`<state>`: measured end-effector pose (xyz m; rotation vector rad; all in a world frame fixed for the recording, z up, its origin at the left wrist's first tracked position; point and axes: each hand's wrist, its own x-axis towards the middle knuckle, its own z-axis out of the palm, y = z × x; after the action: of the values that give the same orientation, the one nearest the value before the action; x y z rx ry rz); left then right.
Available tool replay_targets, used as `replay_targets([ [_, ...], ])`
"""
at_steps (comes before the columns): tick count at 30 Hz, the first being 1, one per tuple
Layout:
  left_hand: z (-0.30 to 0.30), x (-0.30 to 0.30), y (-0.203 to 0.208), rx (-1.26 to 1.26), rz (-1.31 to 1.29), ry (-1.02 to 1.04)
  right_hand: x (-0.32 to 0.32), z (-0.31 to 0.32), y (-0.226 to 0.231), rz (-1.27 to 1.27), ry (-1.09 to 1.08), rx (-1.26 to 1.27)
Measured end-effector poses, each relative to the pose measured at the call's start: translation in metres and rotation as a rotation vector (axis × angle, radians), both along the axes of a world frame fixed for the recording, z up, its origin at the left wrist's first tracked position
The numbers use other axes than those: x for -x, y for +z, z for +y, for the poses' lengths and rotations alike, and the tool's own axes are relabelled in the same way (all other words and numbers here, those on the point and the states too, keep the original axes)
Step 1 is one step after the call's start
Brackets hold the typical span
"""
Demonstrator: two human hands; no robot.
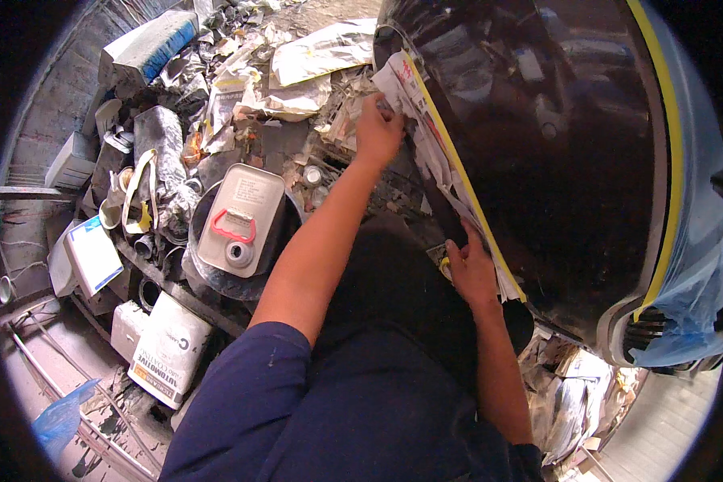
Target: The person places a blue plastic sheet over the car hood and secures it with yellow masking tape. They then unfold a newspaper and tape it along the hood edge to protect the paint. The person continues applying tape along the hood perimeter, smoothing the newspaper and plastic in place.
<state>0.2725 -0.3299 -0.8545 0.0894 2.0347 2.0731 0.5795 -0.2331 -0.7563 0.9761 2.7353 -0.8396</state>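
Observation:
A strip of newspaper [431, 143] runs along the near edge of a glossy dark vehicle panel [554, 153], fixed there by a line of yellow masking tape [450, 157]. At its upper end my left hand [380, 135] is closed, pinching the loose paper edge between thumb and fingers. Lower down, my right hand [475, 271] has its thumb and fingers bent on the same paper, close to the taped line. A yellow ring like a tape roll [446, 267] shows beside the right hand; whether that hand touches it I cannot tell.
To the left, a metal can with a red handle [237, 225] stands on a dark round drum. Cans and boxes [169, 349] lie beyond it. Crumpled paper [313, 60] litters the floor. Bluish plastic film [687, 321] covers the panel's far right side.

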Motion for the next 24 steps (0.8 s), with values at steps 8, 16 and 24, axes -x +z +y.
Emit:
replay_targets([
  [8, 0.018, 0.017, 0.005, -0.144, 0.229, -0.083, 0.008, -0.005, -0.006, -0.087, -0.017, 0.076],
  [16, 0.009, -0.080, -0.009, 0.011, 0.333, 0.070, 0.022, -0.004, -0.010, -0.133, -0.031, 0.104],
  [24, 0.043, -0.104, 0.029, -0.323, 0.545, -0.061, 0.032, 0.004, -0.018, -0.134, 0.035, 0.083],
])
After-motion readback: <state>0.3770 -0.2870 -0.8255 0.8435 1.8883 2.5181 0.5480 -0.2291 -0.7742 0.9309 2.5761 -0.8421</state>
